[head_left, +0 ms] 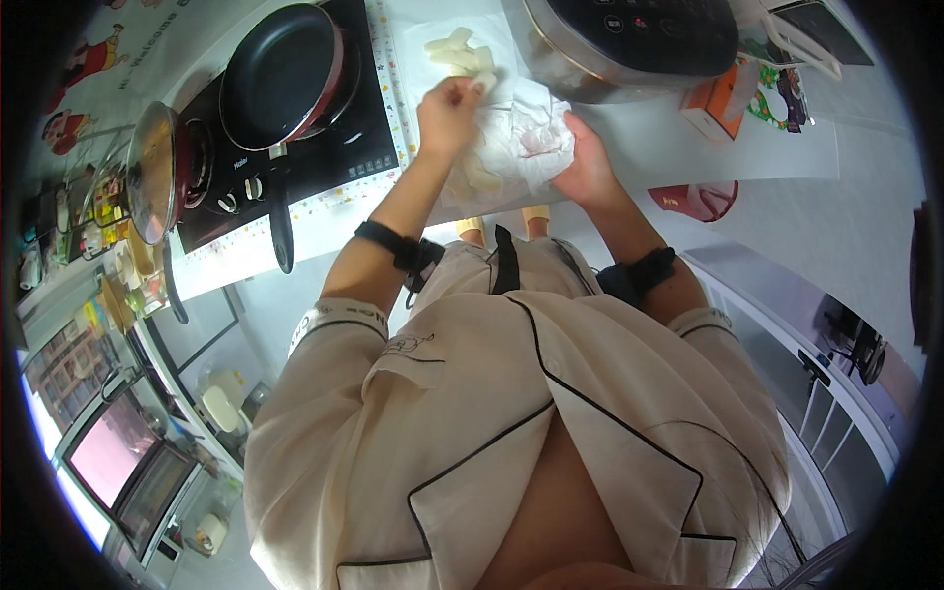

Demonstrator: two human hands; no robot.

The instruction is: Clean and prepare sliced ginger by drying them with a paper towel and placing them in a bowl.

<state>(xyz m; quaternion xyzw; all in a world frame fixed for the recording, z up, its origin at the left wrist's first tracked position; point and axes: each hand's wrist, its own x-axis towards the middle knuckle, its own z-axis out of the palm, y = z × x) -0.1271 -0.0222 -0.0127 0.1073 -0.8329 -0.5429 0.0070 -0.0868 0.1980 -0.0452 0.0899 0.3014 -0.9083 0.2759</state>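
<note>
Over the counter my left hand (pixel 450 116) is closed, its fingertips pinching a small pale slice (pixel 486 83). More pale, whitish-yellow slices (pixel 456 49) lie just beyond it on a white sheet. My right hand (pixel 588 167) grips the right edge of a crumpled white paper towel (pixel 523 136), which is spread between both hands. A faint pinkish patch shows on the towel's right part. Below its left side, other pale pieces (pixel 480 179) show dimly; what they are I cannot tell.
On the left, a black frying pan (pixel 280 77) sits on the black cooktop (pixel 344 147), its handle pointing toward me. A glass-lidded pot (pixel 155 172) stands farther left. A rice cooker (pixel 590 59) is beyond my right hand, with an orange box (pixel 712 106) beside it.
</note>
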